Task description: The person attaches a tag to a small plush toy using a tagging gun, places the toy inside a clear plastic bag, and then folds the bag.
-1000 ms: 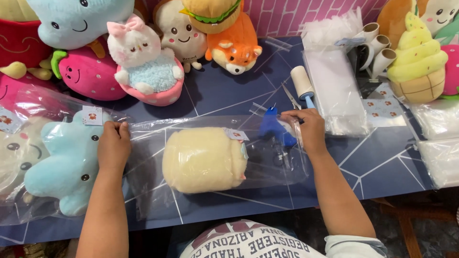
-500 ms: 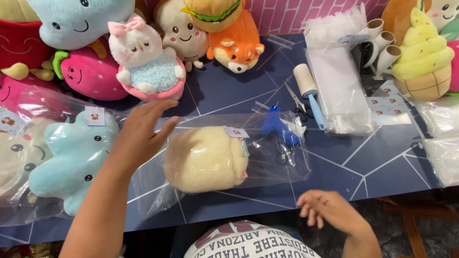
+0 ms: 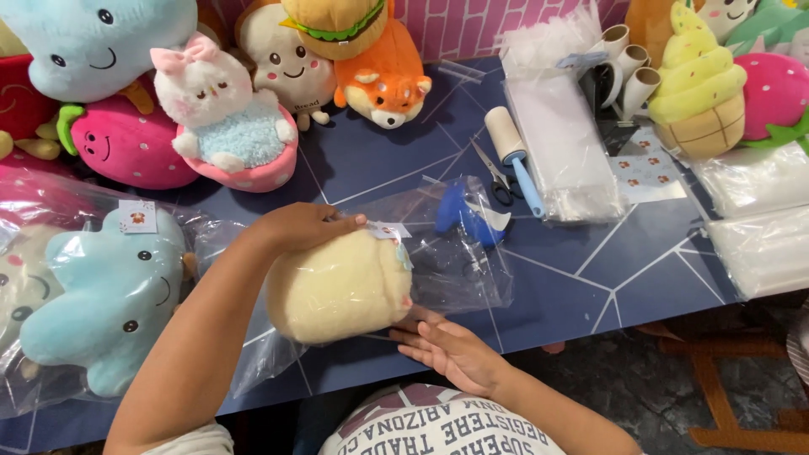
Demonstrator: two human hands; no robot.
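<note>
Both hands have shifted since half a second ago: from the head view I see the left hand (image 3: pixel 299 226), then raised in the air above the table, now lying on top of the cream plush toy (image 3: pixel 341 286), and the right hand (image 3: pixel 451 354), then down at the table edge, now reaching in under the toy's near side. The left hand's fingers (image 3: pixel 345 221) curl loosely over the toy's upper edge beside a small paper tag (image 3: pixel 386 229), steadying it rather than clamping it; the right hand lies flat and open, palm up, fingertips touching the plastic below the toy, gripping nothing. I judge this pairing, one hand above and one below, as a way of keeping the soft, rounded toy from rolling. It sits inside a clear plastic bag (image 3: pixel 459 270) near the front edge of the blue table (image 3: pixel 590 278), the bag's loose end trailing right. To the left, a pale blue plush (image 3: pixel 109 295) lies in another clear bag. Beyond the bagged toy rest a blue tagging tool (image 3: pixel 468 221), scissors (image 3: pixel 499 179) and a lint roller (image 3: pixel 516 152), beside a stack of empty clear bags (image 3: pixel 563 152). Unbagged plush toys (image 3: pixel 227 118) line the back.
</note>
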